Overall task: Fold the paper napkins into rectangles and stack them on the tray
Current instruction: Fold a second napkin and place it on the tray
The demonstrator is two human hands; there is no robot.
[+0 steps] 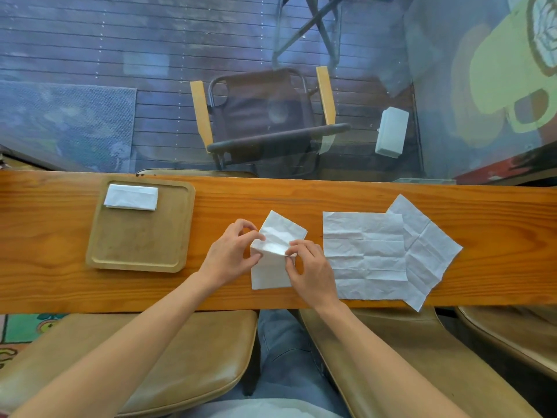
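Observation:
A white paper napkin, half folded, lies at the middle of the wooden counter. My left hand pinches its folded left edge. My right hand pinches the fold on the right side. The far part of the napkin is lifted and bent toward me. A wooden tray sits to the left, with one folded napkin in its far left corner. Two flat unfolded napkins lie to the right: a square one overlaps a rotated one.
The counter is a narrow plank against a glass pane. Tan cushioned stools stand under its near edge. Behind the glass are a folding chair and a white box.

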